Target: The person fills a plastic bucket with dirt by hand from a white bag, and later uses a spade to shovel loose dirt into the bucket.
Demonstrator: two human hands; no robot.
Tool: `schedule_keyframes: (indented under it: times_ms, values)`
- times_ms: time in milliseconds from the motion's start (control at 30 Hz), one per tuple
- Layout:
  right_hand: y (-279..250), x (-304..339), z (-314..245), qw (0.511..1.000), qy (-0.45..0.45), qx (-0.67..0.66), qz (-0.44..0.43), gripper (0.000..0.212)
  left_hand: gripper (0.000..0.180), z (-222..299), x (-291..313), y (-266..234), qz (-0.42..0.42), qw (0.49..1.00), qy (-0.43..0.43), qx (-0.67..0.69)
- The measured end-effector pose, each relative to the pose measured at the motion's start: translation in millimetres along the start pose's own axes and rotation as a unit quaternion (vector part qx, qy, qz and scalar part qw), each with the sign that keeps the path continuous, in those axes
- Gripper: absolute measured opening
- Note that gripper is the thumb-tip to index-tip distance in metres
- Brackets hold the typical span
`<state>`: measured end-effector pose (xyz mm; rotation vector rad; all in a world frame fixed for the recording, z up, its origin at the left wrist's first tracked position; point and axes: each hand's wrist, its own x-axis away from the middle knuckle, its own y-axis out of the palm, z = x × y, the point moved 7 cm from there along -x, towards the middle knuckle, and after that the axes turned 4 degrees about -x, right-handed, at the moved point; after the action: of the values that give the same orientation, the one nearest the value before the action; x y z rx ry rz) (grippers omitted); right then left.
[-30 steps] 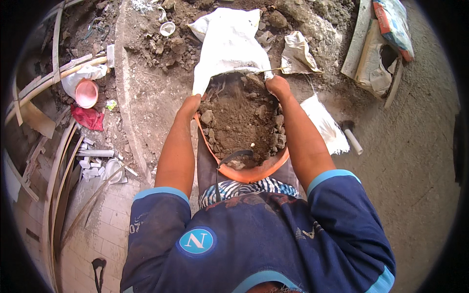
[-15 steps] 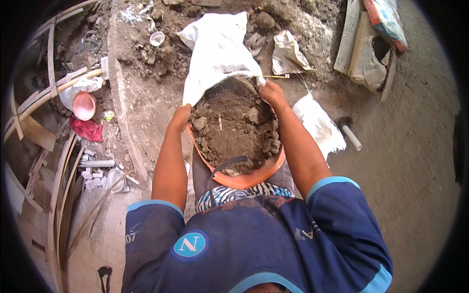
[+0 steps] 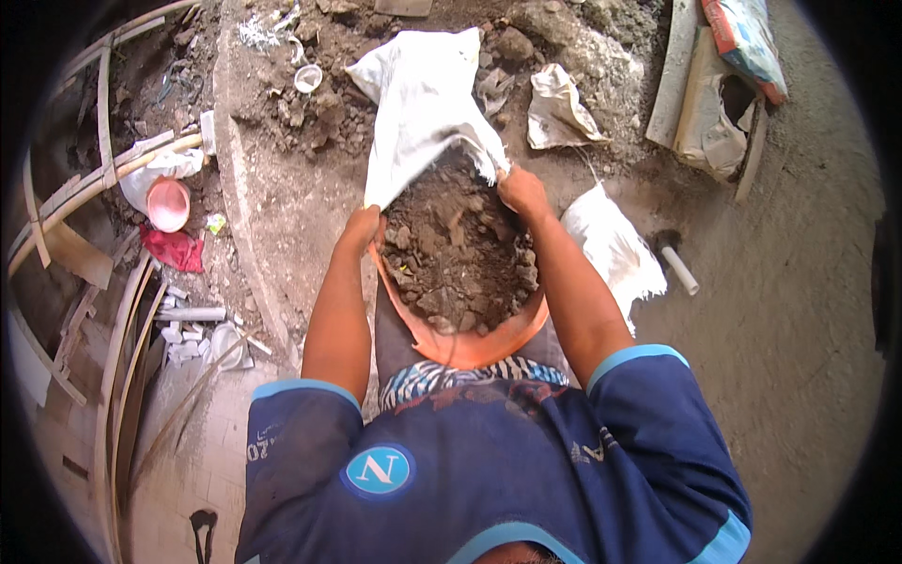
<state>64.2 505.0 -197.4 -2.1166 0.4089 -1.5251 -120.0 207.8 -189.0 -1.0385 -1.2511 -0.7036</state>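
Both hands, left hand (image 3: pixel 360 228) and right hand (image 3: pixel 522 191), grip the soil-heaped orange plastic basin (image 3: pixel 470 343) at the white woven sack's (image 3: pixel 423 103) mouth; tipping looks barely begun.

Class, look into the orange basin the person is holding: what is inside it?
The orange basin is heaped with brown soil and clods. The white sack lies over its far rim, held there by both hands. The basin's bottom is covered by soil.

Single head-worn fisheye view, steeply downward, close
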Motion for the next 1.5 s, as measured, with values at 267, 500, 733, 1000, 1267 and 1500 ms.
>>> schedule_keyframes:
  times_ms: [267,500,733,1000,1267,1500]
  values:
    - [-5.0,-13.5,3.3,0.996,0.047,0.006,-0.079,0.046,0.039,8.3,-8.3,1.1,-0.033,0.999,-0.005,-0.014]
    - [-11.7,-28.2,-4.4,0.964,0.085,0.055,-0.247,0.032,0.034,31.1,2.2,-8.5,-0.066,0.997,-0.038,-0.005]
    - [-55.1,-57.8,-42.6,0.976,0.053,0.014,-0.209,0.032,0.023,87.5,11.2,-61.9,-0.069,0.996,-0.043,-0.038]
    - [-54.5,-77.2,-54.3,0.978,0.043,0.059,-0.196,0.037,0.018,90.3,-4.8,-72.5,-0.115,0.991,-0.060,-0.025]
    - [-66.5,-78.6,-60.2,0.968,0.071,-0.020,-0.239,0.036,0.023,104.3,-11.2,-88.0,-0.093,0.993,-0.050,-0.051]
    - [-80.5,-89.6,-79.2,0.967,0.130,-0.048,-0.215,0.025,0.029,113.2,-12.4,-104.1,-0.112,0.993,-0.026,-0.026]
